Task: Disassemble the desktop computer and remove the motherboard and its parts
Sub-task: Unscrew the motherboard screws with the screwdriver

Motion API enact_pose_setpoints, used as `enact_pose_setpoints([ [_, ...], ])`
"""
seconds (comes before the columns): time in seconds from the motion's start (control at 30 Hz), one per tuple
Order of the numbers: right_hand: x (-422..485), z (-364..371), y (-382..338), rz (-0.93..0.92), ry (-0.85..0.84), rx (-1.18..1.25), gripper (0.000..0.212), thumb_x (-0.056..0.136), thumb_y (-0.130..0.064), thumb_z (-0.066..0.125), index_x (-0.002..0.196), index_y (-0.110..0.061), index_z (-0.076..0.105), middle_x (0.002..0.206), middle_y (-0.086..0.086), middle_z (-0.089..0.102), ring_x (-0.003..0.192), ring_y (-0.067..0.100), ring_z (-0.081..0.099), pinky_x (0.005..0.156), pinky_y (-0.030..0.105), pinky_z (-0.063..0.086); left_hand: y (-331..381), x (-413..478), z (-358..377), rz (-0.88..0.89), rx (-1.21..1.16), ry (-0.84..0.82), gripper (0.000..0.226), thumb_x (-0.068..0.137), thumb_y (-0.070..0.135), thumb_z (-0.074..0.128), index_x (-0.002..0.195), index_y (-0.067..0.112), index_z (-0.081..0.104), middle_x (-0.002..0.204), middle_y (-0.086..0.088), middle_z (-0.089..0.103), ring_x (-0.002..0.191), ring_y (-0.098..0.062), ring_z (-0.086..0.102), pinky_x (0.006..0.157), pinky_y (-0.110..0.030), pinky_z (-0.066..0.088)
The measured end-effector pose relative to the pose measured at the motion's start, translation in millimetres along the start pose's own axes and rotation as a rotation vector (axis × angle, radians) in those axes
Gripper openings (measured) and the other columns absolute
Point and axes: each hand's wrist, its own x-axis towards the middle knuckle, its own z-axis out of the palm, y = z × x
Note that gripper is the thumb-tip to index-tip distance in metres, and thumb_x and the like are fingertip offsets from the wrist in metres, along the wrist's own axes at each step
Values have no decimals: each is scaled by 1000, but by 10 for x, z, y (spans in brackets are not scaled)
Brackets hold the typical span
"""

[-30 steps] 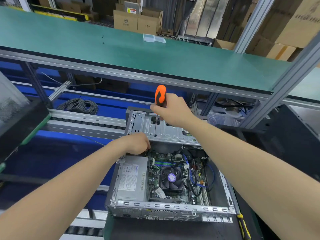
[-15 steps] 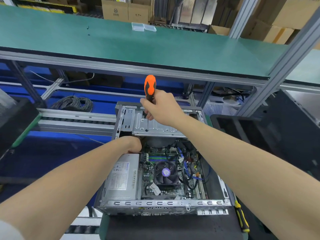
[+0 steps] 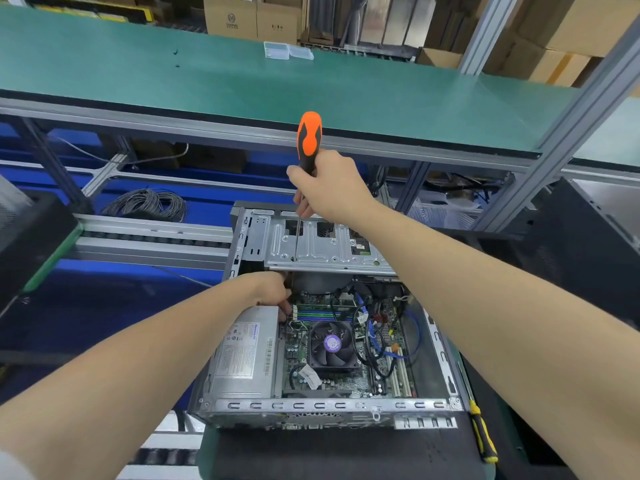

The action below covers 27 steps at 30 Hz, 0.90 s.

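An open desktop case point(image 3: 311, 407) lies flat in front of me. Inside are a silver power supply point(image 3: 242, 355), a green motherboard point(image 3: 384, 341) and a black CPU fan point(image 3: 330, 344). A silver drive cage point(image 3: 322, 244) spans the far end. My right hand point(image 3: 329, 188) grips an orange-and-black screwdriver point(image 3: 309, 136) held upright, its tip down on the cage. My left hand point(image 3: 270, 292) reaches under the cage's near left edge, beside the power supply. Its fingers are curled and partly hidden.
A green workbench shelf point(image 3: 242, 84) runs across above the case. A coil of cable point(image 3: 145, 204) lies at the left on the blue surface. A yellow-handled tool point(image 3: 483, 434) lies right of the case. Dark case panels point(image 3: 588, 244) stand at the right, and another case point(image 3: 31, 237) at the left.
The view shifted slightly. My right hand keeps the screwdriver upright on the cage. My left hand has slid a little further in under the cage edge.
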Motion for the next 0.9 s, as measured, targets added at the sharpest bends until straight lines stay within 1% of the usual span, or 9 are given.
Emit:
enact_pose_setpoints([
  [0.1,31,-10,4,20,11,20,27,100,-24,53,94,1,61,70,10,74,50,18,72,55,24,60,-21,39,5,-5,84,-9,51,114,23,36,149,-13,29,118,-20,73,76,-20,68,93,-38,56],
  [0.17,56,-40,4,43,15,34,25,100,-24,53,92,-1,60,70,10,75,50,19,72,54,25,59,-3,34,2,-2,169,-38,52,114,25,31,141,-18,44,122,-20,72,77,-13,68,85,-24,53],
  [0.2,64,-61,1,54,14,39,23,100,-24,52,91,-3,60,69,9,75,51,19,73,54,23,57,7,34,4,-9,202,-49,53,115,26,29,137,-17,50,126,-22,70,82,-14,69,81,-19,51],
  [0.27,71,-94,-6,63,13,52,21,100,-24,52,90,-6,59,68,7,75,52,20,73,54,21,56,18,36,4,-24,259,-20,49,115,22,29,136,-15,53,135,-24,65,108,-25,69,95,-26,51],
  [0.33,58,-99,-10,52,17,56,22,100,-24,53,89,-5,59,68,7,75,51,19,73,54,21,57,30,41,-11,13,423,68,40,112,15,39,140,-11,50,141,-22,60,118,-28,62,107,-34,47],
  [0.4,13,-61,-8,22,13,31,24,99,-24,53,88,-3,60,69,9,75,51,17,72,54,22,58,56,1,-8,14,629,88,41,108,13,47,144,-6,49,146,-19,54,115,-26,59,102,-34,47],
  [0.5,-86,27,16,-12,8,-5,24,101,-26,54,89,-6,58,71,9,74,50,14,71,57,25,60,69,29,-11,-16,805,50,56,105,7,50,155,-6,30,156,-19,43,134,-32,54,102,-34,48],
  [0.73,-221,149,49,-58,22,-59,26,102,-28,55,97,-3,59,77,11,73,59,21,73,69,42,62,108,40,-10,23,903,-8,76,103,0,49,164,7,3,169,-17,22,150,-34,36,113,-36,39],
  [0.9,-234,175,16,-60,38,-65,27,102,-27,55,94,-2,59,79,14,72,70,32,72,73,46,61,95,49,3,52,947,-35,68,104,0,42,164,10,13,171,-12,17,155,-29,25,122,-36,28],
])
